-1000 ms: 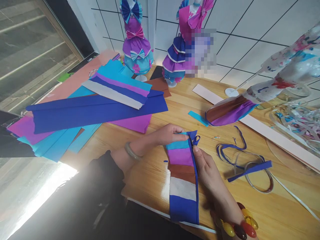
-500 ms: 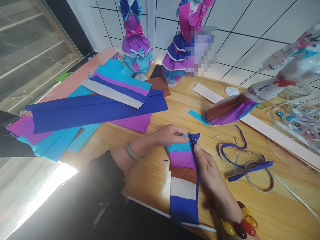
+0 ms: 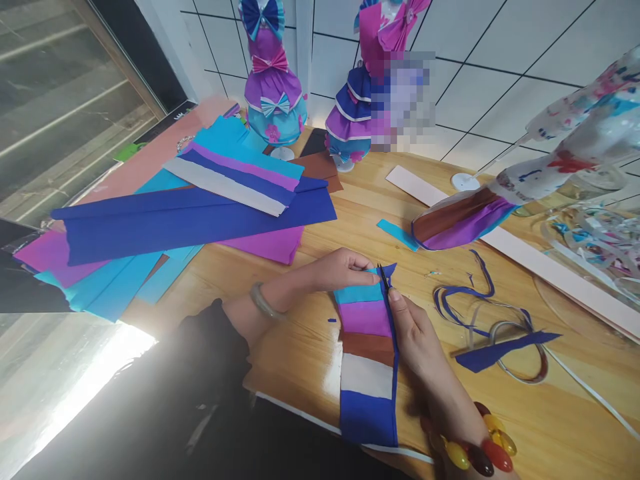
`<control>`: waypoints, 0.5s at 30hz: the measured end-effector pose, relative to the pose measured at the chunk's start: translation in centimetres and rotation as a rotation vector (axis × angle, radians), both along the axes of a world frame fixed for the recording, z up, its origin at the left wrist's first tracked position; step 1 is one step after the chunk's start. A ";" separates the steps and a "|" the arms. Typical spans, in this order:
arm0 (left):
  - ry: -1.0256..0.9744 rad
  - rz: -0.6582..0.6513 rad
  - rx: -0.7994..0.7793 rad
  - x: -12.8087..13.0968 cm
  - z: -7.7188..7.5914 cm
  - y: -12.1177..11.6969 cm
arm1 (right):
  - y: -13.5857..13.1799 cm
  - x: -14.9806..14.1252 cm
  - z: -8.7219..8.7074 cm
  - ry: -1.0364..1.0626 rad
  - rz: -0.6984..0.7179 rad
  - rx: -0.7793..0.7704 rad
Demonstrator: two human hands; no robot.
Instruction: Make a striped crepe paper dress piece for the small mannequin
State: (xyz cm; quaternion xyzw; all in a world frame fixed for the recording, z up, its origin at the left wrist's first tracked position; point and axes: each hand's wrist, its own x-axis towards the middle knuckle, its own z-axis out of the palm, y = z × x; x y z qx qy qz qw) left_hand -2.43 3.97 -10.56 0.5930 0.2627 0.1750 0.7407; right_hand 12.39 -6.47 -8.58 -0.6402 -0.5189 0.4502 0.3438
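My left hand [image 3: 350, 268] pinches the top end of a striped crepe paper panel [image 3: 367, 372], its fingers closed on the light-blue band. Bands of light blue, purple, brown, pale grey and dark blue run down the panel, and a narrow dark-blue border lines its right side. My right hand [image 3: 413, 327] is closed around dark, slim-bladed scissors [image 3: 384, 277], whose handles are hidden. The blades lie at the border's top end, where a blue flap flares out. To the right of my right hand lies a dark-blue paper strip [image 3: 493, 351].
Folded crepe paper sheets [image 3: 200, 223] are piled at the left. Two dressed figures [image 3: 275, 100] stand by the tiled wall. A white form with a brown and purple skirt [image 3: 457, 220] leans in from the right. Ribbon rolls [image 3: 520, 373] and curled blue offcuts [image 3: 463, 293] lie at the right.
The blue flap at the panel's top has narrowed to a point. The dark-blue strip on the right has turned and shows a broader face. Both hands stay almost in place.
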 end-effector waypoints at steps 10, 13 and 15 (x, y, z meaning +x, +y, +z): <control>0.002 -0.009 0.044 0.0 -0.2 0.1 | 0.1 -0.1 0.5 0.005 0.001 -0.018; 0.005 -0.013 0.048 -0.1 0.0 0.1 | 0.1 -0.1 0.2 0.011 -0.002 -0.028; 0.006 -0.009 0.035 -0.1 0.1 0.1 | 0.1 0.1 0.0 0.005 -0.008 -0.007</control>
